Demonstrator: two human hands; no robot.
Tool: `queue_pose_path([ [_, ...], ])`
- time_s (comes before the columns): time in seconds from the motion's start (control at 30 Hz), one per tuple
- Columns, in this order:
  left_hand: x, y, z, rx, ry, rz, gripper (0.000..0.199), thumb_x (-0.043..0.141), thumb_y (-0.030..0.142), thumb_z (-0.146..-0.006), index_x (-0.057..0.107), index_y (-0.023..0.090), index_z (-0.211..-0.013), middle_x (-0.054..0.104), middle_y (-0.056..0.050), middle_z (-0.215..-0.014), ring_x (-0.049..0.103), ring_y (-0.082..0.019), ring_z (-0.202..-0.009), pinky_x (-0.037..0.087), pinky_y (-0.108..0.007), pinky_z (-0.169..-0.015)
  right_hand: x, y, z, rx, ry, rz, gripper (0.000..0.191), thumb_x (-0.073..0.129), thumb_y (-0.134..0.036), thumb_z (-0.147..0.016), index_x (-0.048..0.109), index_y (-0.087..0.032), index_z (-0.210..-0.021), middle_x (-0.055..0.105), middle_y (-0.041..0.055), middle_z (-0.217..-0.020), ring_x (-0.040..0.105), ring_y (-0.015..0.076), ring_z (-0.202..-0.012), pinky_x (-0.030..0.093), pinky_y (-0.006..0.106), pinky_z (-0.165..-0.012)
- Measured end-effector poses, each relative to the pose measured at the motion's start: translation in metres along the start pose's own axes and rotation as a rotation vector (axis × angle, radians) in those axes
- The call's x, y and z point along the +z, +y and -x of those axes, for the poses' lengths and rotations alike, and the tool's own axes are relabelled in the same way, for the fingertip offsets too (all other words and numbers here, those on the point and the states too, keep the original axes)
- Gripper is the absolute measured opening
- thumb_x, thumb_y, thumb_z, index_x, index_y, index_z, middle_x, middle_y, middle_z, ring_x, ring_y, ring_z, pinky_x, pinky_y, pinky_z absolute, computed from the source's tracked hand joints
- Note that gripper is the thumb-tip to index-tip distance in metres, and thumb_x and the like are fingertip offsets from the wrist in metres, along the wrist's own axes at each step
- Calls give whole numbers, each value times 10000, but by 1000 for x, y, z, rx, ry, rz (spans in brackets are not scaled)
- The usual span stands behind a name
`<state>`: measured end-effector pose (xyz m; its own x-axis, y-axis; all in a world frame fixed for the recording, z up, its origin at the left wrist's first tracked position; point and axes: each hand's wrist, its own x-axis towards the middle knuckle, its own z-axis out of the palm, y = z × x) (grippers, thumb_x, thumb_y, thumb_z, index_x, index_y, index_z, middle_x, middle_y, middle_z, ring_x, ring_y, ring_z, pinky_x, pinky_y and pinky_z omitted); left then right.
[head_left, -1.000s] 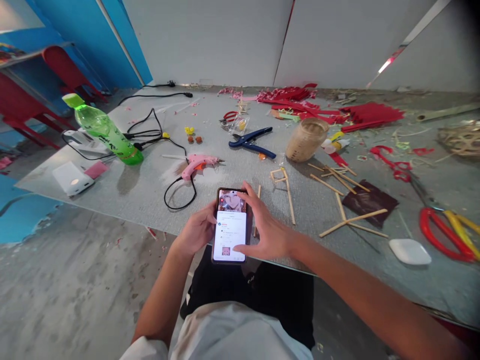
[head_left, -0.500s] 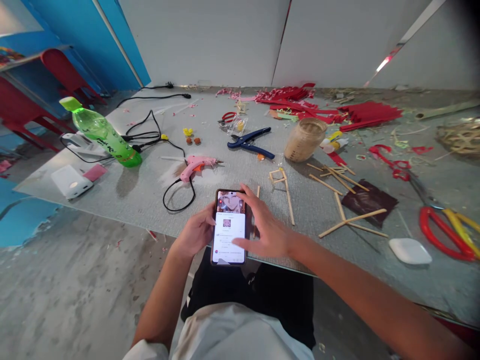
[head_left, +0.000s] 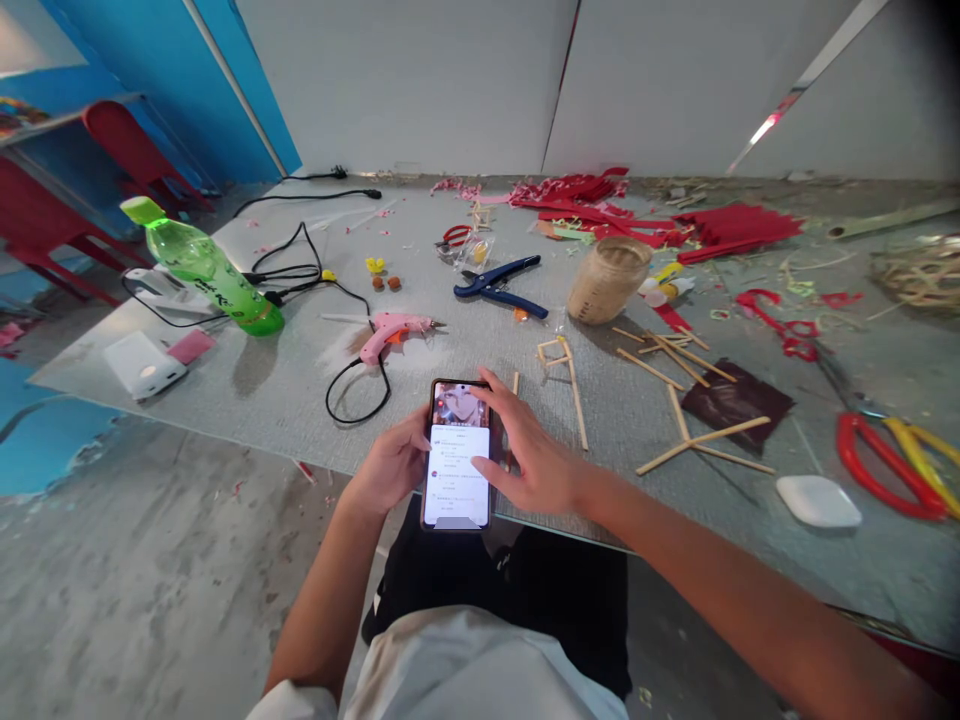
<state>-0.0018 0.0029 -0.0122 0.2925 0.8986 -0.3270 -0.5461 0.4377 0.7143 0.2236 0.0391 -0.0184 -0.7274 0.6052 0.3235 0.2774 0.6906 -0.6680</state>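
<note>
A big grey table (head_left: 247, 390) fills the middle. On it lie a green bottle (head_left: 202, 267) at left, a pink glue gun (head_left: 390, 331), blue cutters (head_left: 499, 284) and wooden sticks (head_left: 679, 400) at right.

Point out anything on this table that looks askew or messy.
The green bottle leans tilted instead of standing upright. Red paper scraps and loose wooden sticks lie scattered. Both hands hold the phone.
</note>
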Motion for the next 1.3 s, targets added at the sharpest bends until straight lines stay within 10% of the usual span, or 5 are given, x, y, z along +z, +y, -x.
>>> queue_pose_path([
  [0.33, -1, -1, -1, 3, 4, -4, 493, 588, 138, -592, 685, 152, -1075, 731, -71, -1015, 660, -220, -899, 499, -294, -774, 2, 1, -2, -17, 178, 15, 607, 494, -273, -1046, 222, -265, -1589, 259, 166, -1683, 252, 320, -1583, 319, 631, -1255],
  [0.57, -1, -1, 0, 15, 14, -26, 485, 577, 130, -580, 705, 131, -1048, 722, -66, -943, 654, -200, -823, 503, -282, -733, -2, 3, -10, 59, 603, -61, 134, 511, -232, -1049, 562, -254, -1171, 609, 59, -1040, 614, 200, -925, 567, 410, -853],
  [1.3, 2, 2, 1, 2, 30, -5, 462, 597, 136, -569, 721, 149, -1013, 707, -43, -920, 620, -171, -771, 492, -259, -679, 0, 4, -11, 59, 522, -112, 139, 462, -205, -1071, 576, -252, -1135, 591, 50, -1025, 584, 183, -914, 526, 361, -801],
])
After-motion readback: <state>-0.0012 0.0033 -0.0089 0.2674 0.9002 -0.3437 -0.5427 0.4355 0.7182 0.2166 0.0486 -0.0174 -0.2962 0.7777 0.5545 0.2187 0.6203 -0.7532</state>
